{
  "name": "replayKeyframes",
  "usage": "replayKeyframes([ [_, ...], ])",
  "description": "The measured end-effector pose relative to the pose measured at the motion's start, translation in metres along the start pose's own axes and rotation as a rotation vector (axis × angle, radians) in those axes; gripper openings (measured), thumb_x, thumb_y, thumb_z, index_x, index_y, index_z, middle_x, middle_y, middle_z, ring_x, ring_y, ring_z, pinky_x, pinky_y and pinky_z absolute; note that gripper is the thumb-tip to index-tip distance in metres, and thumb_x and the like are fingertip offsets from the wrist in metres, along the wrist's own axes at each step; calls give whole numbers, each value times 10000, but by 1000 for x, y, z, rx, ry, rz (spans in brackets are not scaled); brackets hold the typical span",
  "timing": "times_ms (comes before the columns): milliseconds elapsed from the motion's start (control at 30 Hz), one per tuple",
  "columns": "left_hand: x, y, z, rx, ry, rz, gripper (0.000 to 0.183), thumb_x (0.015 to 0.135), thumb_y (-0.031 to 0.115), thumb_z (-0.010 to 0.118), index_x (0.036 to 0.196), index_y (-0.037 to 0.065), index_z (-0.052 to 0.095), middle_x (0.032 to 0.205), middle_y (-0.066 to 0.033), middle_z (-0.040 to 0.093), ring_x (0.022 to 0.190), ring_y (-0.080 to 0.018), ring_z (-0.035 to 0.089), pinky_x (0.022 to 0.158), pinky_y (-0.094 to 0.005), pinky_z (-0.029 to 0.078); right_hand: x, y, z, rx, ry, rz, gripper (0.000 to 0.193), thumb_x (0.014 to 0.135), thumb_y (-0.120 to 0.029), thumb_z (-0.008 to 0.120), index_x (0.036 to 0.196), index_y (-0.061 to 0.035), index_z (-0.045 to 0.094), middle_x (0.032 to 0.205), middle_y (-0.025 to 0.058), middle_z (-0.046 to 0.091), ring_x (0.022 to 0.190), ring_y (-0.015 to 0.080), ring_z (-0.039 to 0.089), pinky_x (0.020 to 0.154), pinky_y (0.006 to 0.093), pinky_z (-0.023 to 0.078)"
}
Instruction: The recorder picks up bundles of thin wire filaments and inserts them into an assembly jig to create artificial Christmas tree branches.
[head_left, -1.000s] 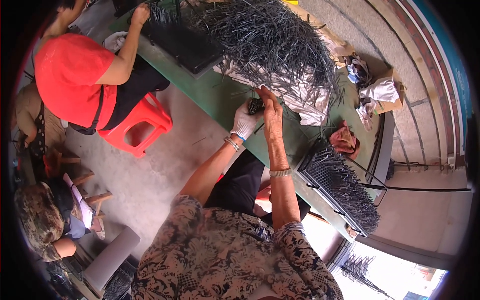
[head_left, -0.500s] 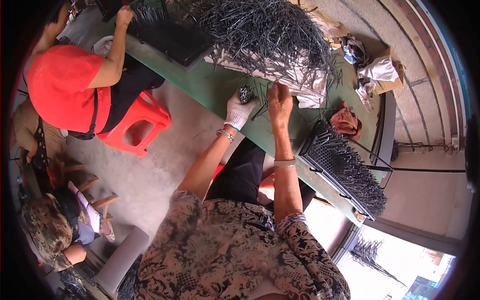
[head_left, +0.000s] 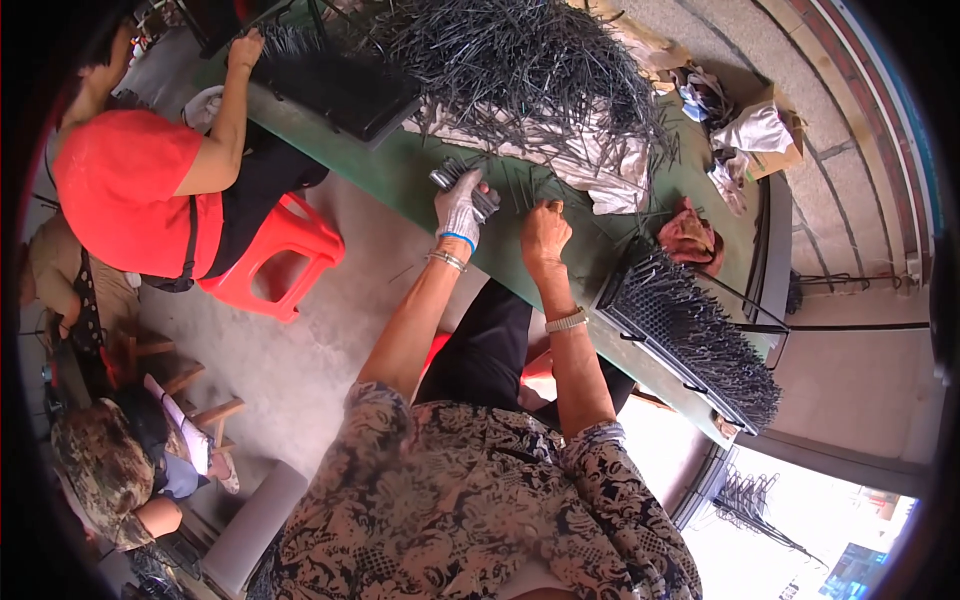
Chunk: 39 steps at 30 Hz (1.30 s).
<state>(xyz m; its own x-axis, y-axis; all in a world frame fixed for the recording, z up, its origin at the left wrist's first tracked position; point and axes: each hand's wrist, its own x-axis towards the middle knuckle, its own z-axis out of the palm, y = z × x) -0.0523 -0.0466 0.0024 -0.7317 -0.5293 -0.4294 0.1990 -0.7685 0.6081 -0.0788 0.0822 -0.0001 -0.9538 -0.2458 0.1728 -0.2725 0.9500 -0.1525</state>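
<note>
My left hand [head_left: 459,211], in a white knit glove with a blue cuff, is closed around a bundle of thin dark rods [head_left: 484,203] above the table's near edge. Their ends stick out past both sides of the fist. To its right, my bare right hand [head_left: 546,235] hangs over the green tabletop [head_left: 400,185] with its fingers curled closed. Whatever may be in that fist is hidden. Loose dark rods [head_left: 525,187] lie just beyond both hands. A large heap of such rods [head_left: 520,60] is piled on whitish cloth behind them.
At my right stands a perforated rack [head_left: 690,335] packed with upright dark rods. A reddish rag [head_left: 690,238] and a cardboard box [head_left: 778,150] lie beyond it. A black tray [head_left: 340,95] is at left, beside a co-worker in red [head_left: 135,185] and a red stool [head_left: 275,265].
My left hand has shifted left and turned, so its bundle now lies more sideways. My right hand has come back toward me, away from the heap, still closed.
</note>
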Motion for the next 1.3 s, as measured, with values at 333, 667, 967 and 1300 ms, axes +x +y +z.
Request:
replayKeyframes([
  [333, -30, -23, 6, 54, -91, -270, 148, 892, 145, 651, 991, 34, 647, 871, -101, 686, 721, -221, 673, 628, -356, 576, 28, 21, -14, 88, 2, 25, 246, 803, -208, 636, 944, -7, 625, 933, 173, 639, 790, 319, 690, 660, 411, 558],
  [667, -5, -50, 19, -82, -342, -424, 149, 930, 189, 627, 996, 63, 670, 914, -31, 682, 820, -157, 642, 778, -294, 524, 3, 2, -39, 214, 91, -40, 119, 806, -74, 546, 919, -58, 580, 844, 185, 637, 697, 368, 662, 590, 478, 523],
  [967, -7, -31, 55, -112, -237, -338, 76, 883, 146, 666, 885, 75, 639, 787, -22, 638, 700, -160, 624, 654, -316, 541, -9, 16, -66, 736, 608, 38, 248, 971, -269, 539, 924, -37, 610, 827, 112, 581, 814, 281, 564, 745, 423, 436],
  [1300, -52, -46, 85, -63, -325, -300, 110, 875, 135, 683, 851, 32, 654, 824, -49, 664, 745, -168, 633, 708, -302, 521, 11, 16, -36, 1779, 147, 704, 727, 983, -619, 292, 1197, 22, 559, 1164, 94, 581, 1042, 194, 510, 935, 320, 393],
])
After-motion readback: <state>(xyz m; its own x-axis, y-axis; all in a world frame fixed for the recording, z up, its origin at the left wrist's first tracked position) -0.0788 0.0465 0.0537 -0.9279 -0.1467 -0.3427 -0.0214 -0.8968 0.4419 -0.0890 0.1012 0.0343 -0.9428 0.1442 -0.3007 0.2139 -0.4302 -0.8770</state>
